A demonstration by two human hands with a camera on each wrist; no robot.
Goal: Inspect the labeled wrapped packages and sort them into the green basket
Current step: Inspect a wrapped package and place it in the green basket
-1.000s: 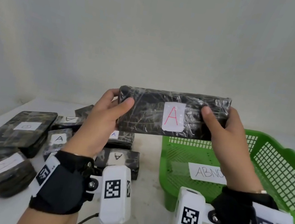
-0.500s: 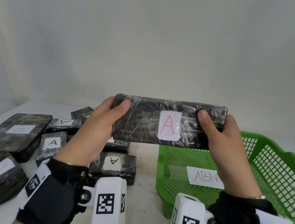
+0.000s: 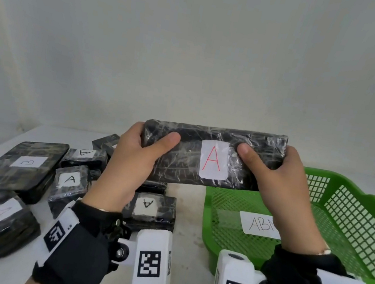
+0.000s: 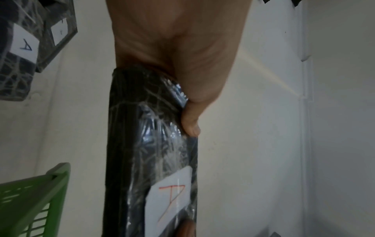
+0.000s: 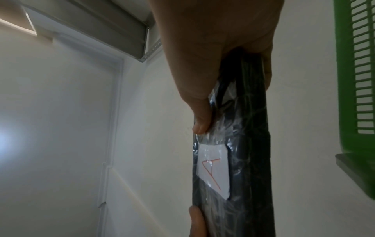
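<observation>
Two hands hold one long wrapped package (image 3: 210,160), red "A" label (image 3: 213,163) facing the camera, in the air over the bench (image 3: 190,206) beside the green basket (image 3: 354,219). Left hand (image 3: 137,158) grips one end, right hand (image 3: 279,182) the other, thumbs on front, fingers curled behind. It looks stiff and light; the glossy film is probably slippery, so end grips suit. More packages (image 3: 71,179) lie on the bench at left.

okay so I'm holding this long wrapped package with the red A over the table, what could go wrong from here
Two likely risks:
1. The long package is held only at its ends, left hand and right hand, thumbs on glossy wrap. It may slip if either grip loosens.
2. The right thumb sits at the edge of the red A label; sliding inward would cover it. The green basket tag reads only "ABN", so check that it matches.
</observation>
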